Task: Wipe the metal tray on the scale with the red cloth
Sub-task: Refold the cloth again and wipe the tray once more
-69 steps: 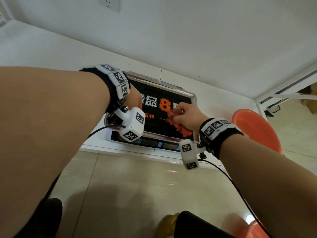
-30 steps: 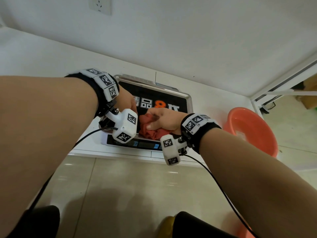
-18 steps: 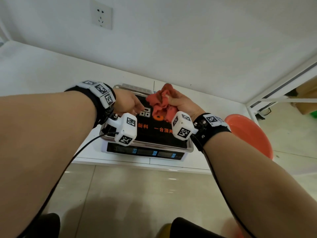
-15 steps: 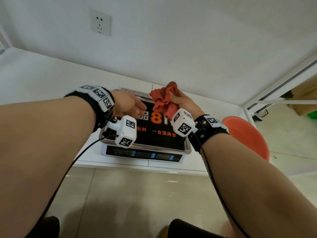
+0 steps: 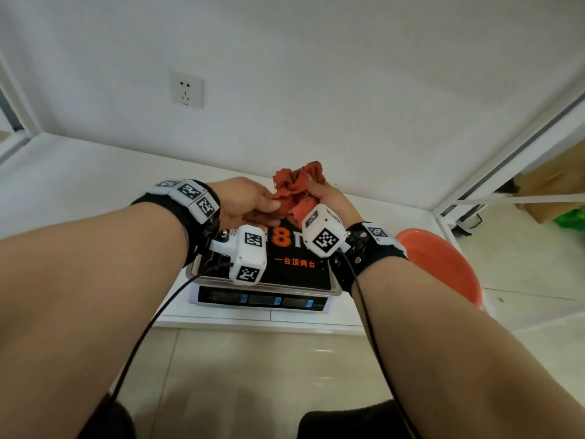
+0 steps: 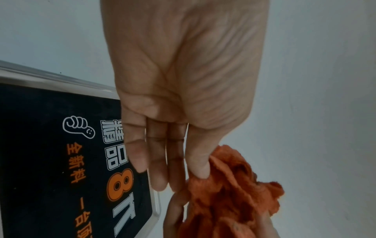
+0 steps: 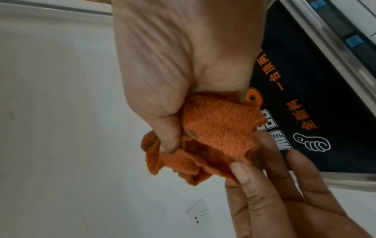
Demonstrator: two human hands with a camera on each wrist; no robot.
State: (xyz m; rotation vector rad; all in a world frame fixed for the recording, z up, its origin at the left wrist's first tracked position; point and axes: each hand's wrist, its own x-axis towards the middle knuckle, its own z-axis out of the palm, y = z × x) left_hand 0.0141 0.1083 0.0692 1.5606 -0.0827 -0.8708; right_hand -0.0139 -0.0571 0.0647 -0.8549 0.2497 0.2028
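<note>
The red cloth [image 5: 297, 188] is bunched up in the air above the far edge of the metal tray [image 5: 297, 277], clear of it. My right hand [image 5: 329, 201] grips the cloth in its curled fingers and thumb, palm turned up. My left hand [image 5: 269, 207] reaches in from the left and pinches an edge of the cloth [image 7: 215, 128] between thumb and straight fingers [image 6: 156, 169]. The tray, with its black printed label and silver rim [image 6: 61, 80], lies on the white scale [image 5: 262, 301] with nothing on it.
The scale stands on a low white ledge [image 5: 95, 191] against a white wall with a socket [image 5: 186, 90]. An orange plastic basin [image 5: 443, 264] sits to the right of the scale. Tiled floor lies in front.
My right hand has lifted the cloth off the tray and turned palm up. My left hand has left the tray's left side and taken hold of the cloth's edge.
</note>
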